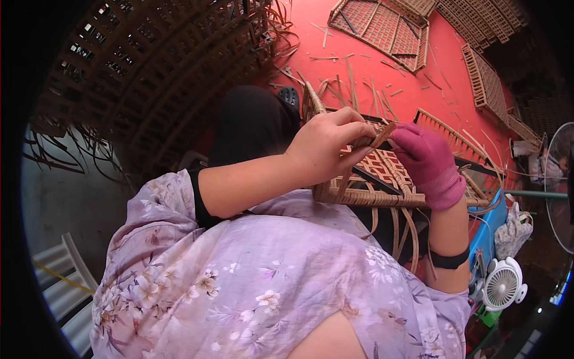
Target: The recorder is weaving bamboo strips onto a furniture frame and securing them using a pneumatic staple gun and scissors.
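Note:
In my lap rests a woven rattan frame point(363, 197) with an open lattice, wrapped edges and black bars. My bare left hand point(327, 142) is closed above it, thumb and fingers pinching a flat brown weaving strip point(383, 136). The strip's end sticks up toward my right hand point(423, 157), which wears a pink knitted glove. Its fingertips are pressed together against the strip's end; exactly how they grip it is partly hidden. Loose strips point(411, 236) hang from the frame's near edge.
A large woven piece point(149, 78) with loose ends stands at left. Cut strips litter the red floor point(311, 39). Woven panels point(382, 27) lie ahead. At right are a blue object point(483, 236), a small white fan point(502, 284) and a larger fan point(561, 179).

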{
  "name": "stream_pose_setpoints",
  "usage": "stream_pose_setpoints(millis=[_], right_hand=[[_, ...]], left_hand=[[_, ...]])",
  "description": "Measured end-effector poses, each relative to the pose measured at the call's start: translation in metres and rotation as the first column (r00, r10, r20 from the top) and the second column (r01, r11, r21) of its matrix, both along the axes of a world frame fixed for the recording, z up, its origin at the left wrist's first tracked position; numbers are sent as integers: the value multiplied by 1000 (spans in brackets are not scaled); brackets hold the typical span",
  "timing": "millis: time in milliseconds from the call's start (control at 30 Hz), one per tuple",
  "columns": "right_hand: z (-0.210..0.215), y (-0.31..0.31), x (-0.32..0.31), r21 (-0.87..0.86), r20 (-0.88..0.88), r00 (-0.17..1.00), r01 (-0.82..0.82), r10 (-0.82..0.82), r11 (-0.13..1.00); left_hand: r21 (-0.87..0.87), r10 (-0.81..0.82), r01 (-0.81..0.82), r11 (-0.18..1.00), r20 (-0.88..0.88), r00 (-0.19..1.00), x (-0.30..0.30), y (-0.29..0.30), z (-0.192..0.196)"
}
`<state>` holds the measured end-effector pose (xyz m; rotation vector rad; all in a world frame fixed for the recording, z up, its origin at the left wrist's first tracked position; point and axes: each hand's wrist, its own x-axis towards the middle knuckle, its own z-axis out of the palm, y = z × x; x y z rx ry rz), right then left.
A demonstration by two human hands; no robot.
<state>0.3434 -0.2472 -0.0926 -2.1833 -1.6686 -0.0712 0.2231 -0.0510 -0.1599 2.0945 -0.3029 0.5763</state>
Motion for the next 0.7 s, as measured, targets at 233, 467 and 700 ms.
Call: stream_pose_setpoints(millis=[233,467,700], right_hand=[[14,12,15,-170,-23,996,-92,89,981],[9,5,-3,40,-258,965,57,-45,998],[-15,7,-26,183,-511,849,260,-135,948]], left_hand=[[-3,-5,5,1000,17,1000,1,3,-1],[4,-2,2,1000,15,1000,-1,3,-1],[-31,-3,4,1000,13,1000,0,2,-2]])
